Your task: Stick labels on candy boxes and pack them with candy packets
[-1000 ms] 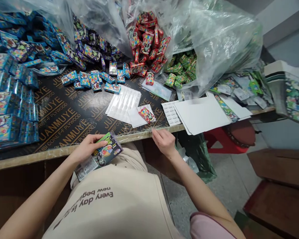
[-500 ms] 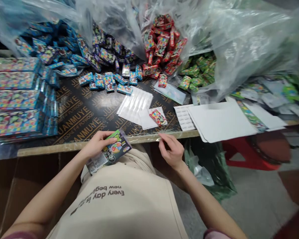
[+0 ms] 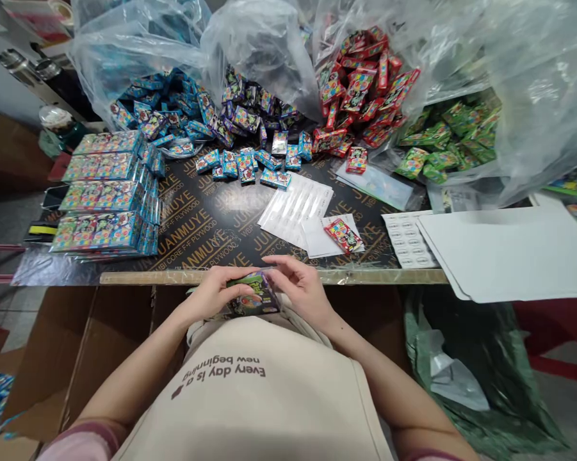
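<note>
Just below the table's front edge (image 3: 182, 276), my left hand (image 3: 212, 294) and my right hand (image 3: 298, 288) are both closed round a small flat packet (image 3: 253, 299) with green and purple print, held over my lap. A single red packet (image 3: 344, 234) lies on white label sheets (image 3: 295, 208) just beyond my right hand. Farther back lie loose blue packets (image 3: 243, 161), a red heap (image 3: 365, 83) and a green heap (image 3: 442, 137), partly inside clear plastic bags.
Stacked blue display boxes (image 3: 103, 192) stand at the table's left. Large white sheets (image 3: 513, 250) overhang the right front edge, beside a sheet of small labels (image 3: 406, 238). A cardboard box (image 3: 48, 365) sits under the table at left, and a green bag (image 3: 471, 378) at right.
My right hand has come left from the table edge and closed on the packet beside my left hand. The view has swung left.
</note>
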`<action>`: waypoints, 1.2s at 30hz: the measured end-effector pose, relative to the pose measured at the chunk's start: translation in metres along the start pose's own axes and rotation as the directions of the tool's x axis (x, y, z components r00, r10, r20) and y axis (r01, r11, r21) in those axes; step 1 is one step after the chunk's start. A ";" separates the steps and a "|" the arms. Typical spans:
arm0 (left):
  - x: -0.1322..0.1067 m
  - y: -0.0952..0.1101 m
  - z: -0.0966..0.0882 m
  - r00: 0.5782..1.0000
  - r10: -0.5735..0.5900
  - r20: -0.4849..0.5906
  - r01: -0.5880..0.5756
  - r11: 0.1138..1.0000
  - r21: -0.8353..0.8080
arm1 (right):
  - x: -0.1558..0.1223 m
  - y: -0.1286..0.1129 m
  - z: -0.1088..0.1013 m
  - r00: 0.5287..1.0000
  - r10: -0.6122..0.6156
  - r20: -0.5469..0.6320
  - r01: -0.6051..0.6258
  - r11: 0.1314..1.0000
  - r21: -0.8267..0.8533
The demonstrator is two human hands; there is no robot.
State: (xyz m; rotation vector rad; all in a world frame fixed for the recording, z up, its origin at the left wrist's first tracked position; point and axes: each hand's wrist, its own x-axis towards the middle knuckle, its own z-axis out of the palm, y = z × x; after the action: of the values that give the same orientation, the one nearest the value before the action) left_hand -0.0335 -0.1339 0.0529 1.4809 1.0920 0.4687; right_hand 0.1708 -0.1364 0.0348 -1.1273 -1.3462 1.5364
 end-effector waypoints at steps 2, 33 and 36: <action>-0.001 -0.004 -0.002 0.998 -0.010 0.067 0.016 0.997 -0.081 | -0.001 0.001 -0.002 0.998 -0.004 0.063 0.001 0.999 0.046; -0.012 -0.015 -0.025 0.883 0.044 0.467 -0.043 0.999 -0.014 | 0.006 -0.013 -0.014 0.733 -0.412 0.542 0.674 0.554 -0.489; -0.010 -0.020 -0.038 0.840 0.039 0.541 -0.003 0.998 -0.068 | 0.007 -0.025 -0.021 0.695 -0.518 0.498 0.718 0.527 -0.454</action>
State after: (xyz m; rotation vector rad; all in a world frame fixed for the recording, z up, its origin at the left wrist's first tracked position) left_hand -0.0758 -0.1234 0.0466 1.4455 0.6000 0.0767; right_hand 0.1894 -0.1207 0.0580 -0.5968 -2.2878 0.7156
